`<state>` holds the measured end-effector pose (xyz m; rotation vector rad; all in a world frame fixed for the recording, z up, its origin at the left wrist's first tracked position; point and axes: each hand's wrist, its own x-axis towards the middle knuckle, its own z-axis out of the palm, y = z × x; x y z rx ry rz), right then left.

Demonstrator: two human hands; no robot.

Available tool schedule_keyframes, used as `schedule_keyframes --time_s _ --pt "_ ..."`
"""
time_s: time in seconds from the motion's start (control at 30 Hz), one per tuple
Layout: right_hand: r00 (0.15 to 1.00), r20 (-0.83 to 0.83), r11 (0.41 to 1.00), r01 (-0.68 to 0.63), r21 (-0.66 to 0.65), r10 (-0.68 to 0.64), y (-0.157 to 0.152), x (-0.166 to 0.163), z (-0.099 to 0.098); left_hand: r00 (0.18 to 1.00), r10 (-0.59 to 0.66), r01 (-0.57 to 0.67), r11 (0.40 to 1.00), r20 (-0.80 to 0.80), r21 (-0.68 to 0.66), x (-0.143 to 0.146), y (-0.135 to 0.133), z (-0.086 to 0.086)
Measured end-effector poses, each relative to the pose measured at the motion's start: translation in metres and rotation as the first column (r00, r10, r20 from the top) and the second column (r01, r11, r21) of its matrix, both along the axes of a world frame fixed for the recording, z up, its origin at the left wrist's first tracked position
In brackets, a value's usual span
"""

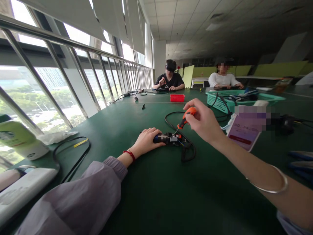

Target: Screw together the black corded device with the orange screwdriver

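My left hand (pixel 148 141) is closed around the dark blue, rounded end of an opened electric device (pixel 168 138), whose inner parts and thin wires show. It lies on the green table, and its exact kind cannot be made out. In my right hand (pixel 204 122) is a screwdriver (pixel 186 117) with an orange and black handle, pinched between thumb and fingers. Its metal shaft slants down to the left, with the tip at the device's inner parts. Whether the tip sits in a screw is too small to tell. A black cable (pixel 192 148) loops beside the device.
A phone (pixel 244 130) with a timer leans right of my right hand, before a teal basket (pixel 220 102) of tools and cables. Farther off stand a red tray (pixel 177 98) and two seated people. At left are a green bottle (pixel 22 140), a cable and a white box (pixel 29 184).
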<state>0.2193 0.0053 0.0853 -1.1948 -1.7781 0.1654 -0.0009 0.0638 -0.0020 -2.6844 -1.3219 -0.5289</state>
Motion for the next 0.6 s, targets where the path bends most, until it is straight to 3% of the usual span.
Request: schedule_keyframes --time_s 0.1,0.27,0.6 --pt "0.998 -0.006 0.997 -0.057 -0.050 0.056 0.000 0.011 -0.004 1.000 0.007 -0.007 1.000 0.012 -0.022 0.002 0.006 0.001" --pt "0.995 0.065 0.996 0.074 -0.057 -0.070 0.005 0.018 -0.010 0.999 0.049 -0.049 0.998 -0.001 -0.046 0.008 0.016 0.002" --pt "0.989 -0.150 0.997 -0.017 -0.073 0.006 0.026 0.023 -0.025 0.997 0.067 -0.067 0.998 0.023 -0.018 0.014 0.037 -0.002"
